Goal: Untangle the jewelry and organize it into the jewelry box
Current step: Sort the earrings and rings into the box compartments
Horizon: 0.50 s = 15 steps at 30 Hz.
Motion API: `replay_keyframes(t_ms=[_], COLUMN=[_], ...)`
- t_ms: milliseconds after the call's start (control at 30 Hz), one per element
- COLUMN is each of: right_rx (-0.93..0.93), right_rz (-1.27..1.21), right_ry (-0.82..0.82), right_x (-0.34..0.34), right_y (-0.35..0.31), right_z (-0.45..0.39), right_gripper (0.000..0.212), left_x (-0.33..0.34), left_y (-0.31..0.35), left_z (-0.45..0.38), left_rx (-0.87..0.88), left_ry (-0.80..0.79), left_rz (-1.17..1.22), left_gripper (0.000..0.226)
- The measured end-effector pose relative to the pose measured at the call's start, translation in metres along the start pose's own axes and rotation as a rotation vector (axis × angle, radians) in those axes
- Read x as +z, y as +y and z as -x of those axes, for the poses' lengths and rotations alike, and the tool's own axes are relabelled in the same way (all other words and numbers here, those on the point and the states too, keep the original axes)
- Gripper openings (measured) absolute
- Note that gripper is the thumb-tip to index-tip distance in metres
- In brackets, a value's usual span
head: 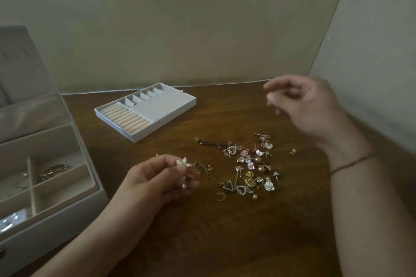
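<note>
Plain beige walls meet in a corner behind a dark wooden bench (225, 231), on which a scatter of jewelry (249, 168) is spread: small earrings, pearl beads, heart-shaped pieces and hooks, several of them interlocked.

A white flower earring (182, 162) with a pearl drop is pinched between the thumb and fingertips of the left hand (157, 183), held just above the bench at the left edge of the pile. A fine gold chain (208, 172) is seen trailing from beside that hand into the heap; whether it is still caught on the earring cannot be told.

The right hand (301, 105) is held raised, well apart from the pile and behind it, with fingers loosely curled and nothing visibly gripped.

The pieces are judged light, small and slippery, with thin hooks and posts that could bend and a chain that could kink if pulled. Hold is best taken on the solid bodies, such as the flower or a bead, rather than on wires.

An open jewelry box (74, 200) stands at the left bench edge, close beside the left hand, with a ring-like item (55, 170) already lying in one compartment. A removed insert tray (144, 111), with ring rolls and small cells, is set behind the pile.
</note>
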State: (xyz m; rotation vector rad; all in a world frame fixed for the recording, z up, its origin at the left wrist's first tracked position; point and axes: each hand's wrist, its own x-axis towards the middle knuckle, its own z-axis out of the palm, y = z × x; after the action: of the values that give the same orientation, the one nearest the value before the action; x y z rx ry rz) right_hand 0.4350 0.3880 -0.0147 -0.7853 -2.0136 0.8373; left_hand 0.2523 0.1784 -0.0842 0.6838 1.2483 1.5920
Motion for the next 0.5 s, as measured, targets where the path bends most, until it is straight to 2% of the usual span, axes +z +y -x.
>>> replay_keyframes(t_ms=[33, 67, 133, 200, 267, 300, 367, 433, 500], right_rx=[0.047, 0.092, 0.174, 0.218, 0.228, 0.215, 0.153, 0.060, 0.015], right_rz=[0.083, 0.216, 0.544, 0.734, 0.683, 0.628, 0.604, 0.652, 0.565], right_ry=[0.026, -0.019, -0.220, -0.391, -0.552, -0.628, -0.675, -0.636, -0.661], right_x=[-0.008, -0.014, -0.014, -0.009, -0.006, -0.004, -0.004, -0.004, -0.005], right_y=[0.008, 0.017, 0.035, 0.047, 0.049, 0.047, 0.042, 0.036, 0.030], right_z=[-0.008, -0.014, -0.018, -0.013, -0.007, -0.004, -0.002, 0.001, 0.006], right_gripper=[0.018, 0.020, 0.019, 0.017, 0.017, 0.018, 0.019, 0.021, 0.018], left_x=[0.000, 0.001, 0.000, -0.003, -0.007, -0.009, -0.012, -0.012, -0.009], left_y=[0.000, 0.000, 0.000, -0.001, -0.002, -0.004, -0.006, -0.006, -0.007], left_z=[0.000, 0.000, 0.000, -0.001, -0.004, -0.006, -0.008, -0.009, -0.010], left_rx=[0.002, 0.004, 0.019, 0.048, 0.082, 0.099, 0.133, 0.154, 0.154], left_ry=[0.003, 0.000, -0.009, -0.034, -0.037, -0.034, -0.018, 0.001, 0.044], left_rz=[0.021, 0.041, 0.086, 0.115, 0.122, 0.122, 0.126, 0.148, 0.188], left_gripper=[0.014, 0.016, 0.012, 0.029, 0.050, 0.052, 0.049, 0.044, 0.026])
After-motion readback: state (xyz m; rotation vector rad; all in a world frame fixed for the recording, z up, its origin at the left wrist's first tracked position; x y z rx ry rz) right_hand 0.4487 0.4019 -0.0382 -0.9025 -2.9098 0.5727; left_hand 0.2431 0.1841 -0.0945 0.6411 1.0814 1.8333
